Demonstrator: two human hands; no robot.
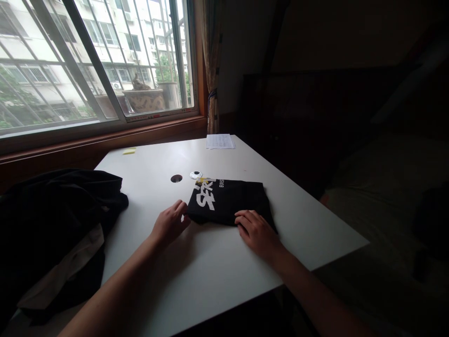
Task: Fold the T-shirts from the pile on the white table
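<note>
A black T-shirt point(235, 199), folded into a rough rectangle, lies on the white table point(213, 271). White lettering and a small yellow print show on its left part. My left hand point(170, 221) is at the shirt's near left corner, thumb and fingertips bent together around the edge in what looks like a pinch. On the near edge, toward the right, my right hand point(257, 234) rests palm down. Its fingers lie over the cloth, lightly bent and holding nothing between them.
Dark clothing point(59, 220) is heaped at the table's left side. Beyond the shirt are a round cable hole point(176, 178) and a white disc-shaped cover point(196, 174). Papers point(220, 141) and a yellow note pad point(129, 151) lie near the far edge, below a barred window point(105, 61).
</note>
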